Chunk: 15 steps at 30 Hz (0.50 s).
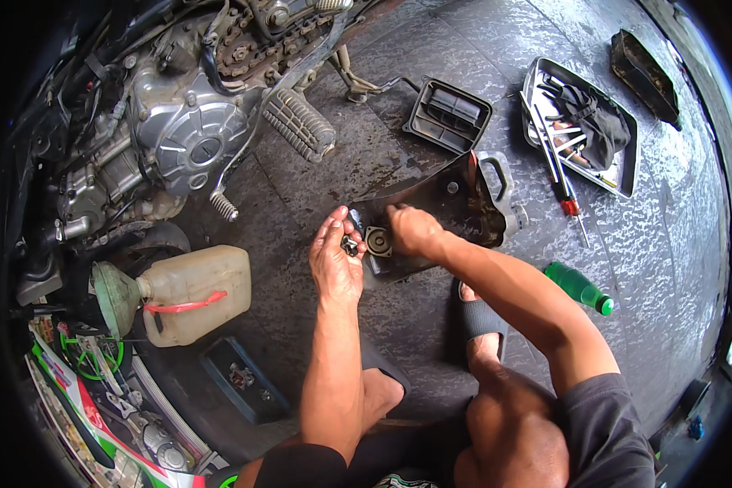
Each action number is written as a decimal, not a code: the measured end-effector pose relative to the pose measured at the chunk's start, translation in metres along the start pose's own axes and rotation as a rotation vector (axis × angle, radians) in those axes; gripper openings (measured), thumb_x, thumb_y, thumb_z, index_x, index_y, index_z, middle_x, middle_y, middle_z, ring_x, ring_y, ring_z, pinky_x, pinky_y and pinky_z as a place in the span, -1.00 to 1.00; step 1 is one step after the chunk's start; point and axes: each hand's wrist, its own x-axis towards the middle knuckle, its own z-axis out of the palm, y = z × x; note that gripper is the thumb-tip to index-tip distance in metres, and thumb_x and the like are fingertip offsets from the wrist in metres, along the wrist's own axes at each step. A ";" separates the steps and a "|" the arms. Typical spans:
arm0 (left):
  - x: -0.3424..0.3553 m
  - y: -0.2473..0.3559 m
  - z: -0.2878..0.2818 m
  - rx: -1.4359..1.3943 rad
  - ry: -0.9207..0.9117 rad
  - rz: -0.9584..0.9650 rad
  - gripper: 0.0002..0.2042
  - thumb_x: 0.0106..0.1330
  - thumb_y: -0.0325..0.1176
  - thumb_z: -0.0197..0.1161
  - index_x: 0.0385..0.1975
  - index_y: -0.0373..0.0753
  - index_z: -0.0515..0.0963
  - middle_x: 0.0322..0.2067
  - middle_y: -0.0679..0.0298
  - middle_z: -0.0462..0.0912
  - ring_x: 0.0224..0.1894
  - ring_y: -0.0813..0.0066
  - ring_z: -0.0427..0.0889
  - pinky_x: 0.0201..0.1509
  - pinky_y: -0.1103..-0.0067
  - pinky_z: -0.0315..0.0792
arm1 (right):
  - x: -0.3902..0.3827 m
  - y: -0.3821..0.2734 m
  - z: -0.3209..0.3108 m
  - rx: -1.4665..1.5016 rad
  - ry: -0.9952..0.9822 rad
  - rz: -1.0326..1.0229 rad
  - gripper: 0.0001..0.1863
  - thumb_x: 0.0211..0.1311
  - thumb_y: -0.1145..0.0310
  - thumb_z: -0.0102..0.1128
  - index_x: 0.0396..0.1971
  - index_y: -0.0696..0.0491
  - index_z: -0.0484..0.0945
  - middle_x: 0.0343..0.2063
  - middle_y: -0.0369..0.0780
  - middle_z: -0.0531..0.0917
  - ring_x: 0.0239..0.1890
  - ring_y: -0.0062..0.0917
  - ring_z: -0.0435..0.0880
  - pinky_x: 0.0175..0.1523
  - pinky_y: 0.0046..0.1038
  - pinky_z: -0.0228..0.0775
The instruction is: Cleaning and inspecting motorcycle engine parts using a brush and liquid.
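Observation:
My left hand (337, 256) is palm up with curled fingers, holding a small dark metal part (350, 246). Just to its right, a round metal cover (378, 241) with a ringed face rests at the near left end of a dark container cut from a jerry can (464, 213). My right hand (417, 233) is over this container, its fingers bent down and closed. Whatever is between those fingertips is hidden. Dark, wet-looking residue coats the container's inside.
A motorcycle engine (195, 130) with a footpeg (299, 124) fills the upper left. Around me lie a whitish jerry can (207, 285) with a green funnel (115, 299), a blue-edged tray (240, 378), a black box (449, 114), a tool tray (626, 180) and a green bottle (576, 286).

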 end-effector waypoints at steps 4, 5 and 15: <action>-0.005 0.003 0.004 0.019 0.000 -0.010 -0.81 0.42 -0.33 0.13 -0.11 -0.27 0.56 -0.49 0.44 0.39 -0.46 0.62 0.38 -0.42 0.62 0.32 | -0.004 -0.012 -0.007 -0.045 -0.051 -0.006 -0.73 0.32 0.35 -0.12 -0.14 0.09 0.55 -0.23 0.01 0.70 -0.18 -0.17 0.74 -0.07 -0.22 0.59; -0.007 0.003 0.005 0.062 0.042 -0.031 -0.82 0.40 -0.31 0.14 -0.15 -0.26 0.56 -0.51 0.45 0.37 -0.48 0.63 0.37 -0.45 0.63 0.30 | -0.009 -0.013 -0.013 -0.013 0.011 0.020 -0.75 0.30 0.36 -0.09 -0.17 0.09 0.55 -0.25 0.00 0.71 -0.19 -0.16 0.74 -0.08 -0.21 0.59; -0.016 -0.043 0.023 0.414 -0.049 -0.107 -0.50 0.40 0.12 0.16 -0.56 -0.22 0.52 -0.72 0.49 0.29 -0.73 0.69 0.29 -0.71 0.69 0.15 | -0.067 0.001 -0.087 0.551 0.295 0.152 -0.74 0.13 0.30 0.25 -0.30 0.20 0.61 -0.39 0.10 0.68 -0.22 -0.01 0.70 -0.09 -0.14 0.53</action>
